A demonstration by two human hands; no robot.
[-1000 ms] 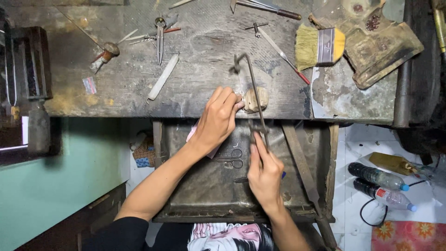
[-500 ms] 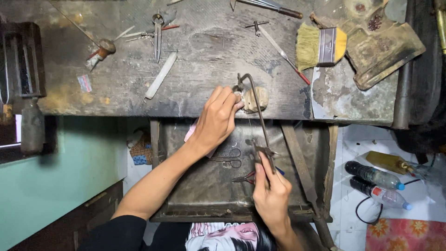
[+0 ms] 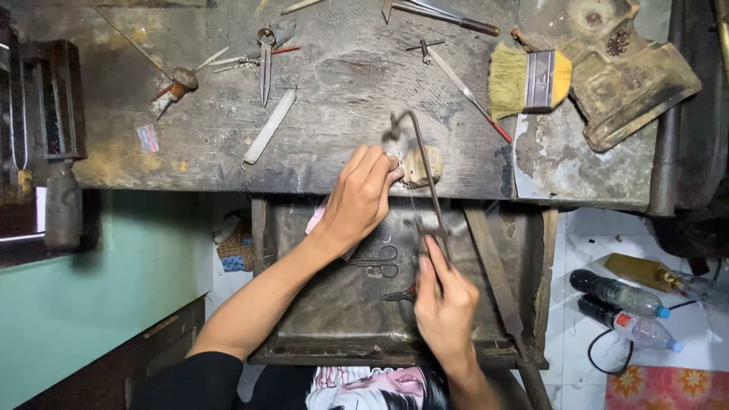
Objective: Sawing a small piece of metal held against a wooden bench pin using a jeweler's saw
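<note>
At frame centre, 1 thin dark metal saw frame (image 3: 422, 171) was pinched in the right hand (image 3: 444, 311)'s grip; the left hand (image 3: 359, 199) pressed closed beside 1 small wooden peg (image 3: 422, 165) on the worn table (image 3: 334, 144).

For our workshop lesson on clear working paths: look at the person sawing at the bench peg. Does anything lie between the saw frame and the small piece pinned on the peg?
Nothing visible does. The right hand grips the saw frame beside the wooden peg, where the left hand presses; the piece itself is hidden beneath its fingertips. The brush lies well aside.
</note>
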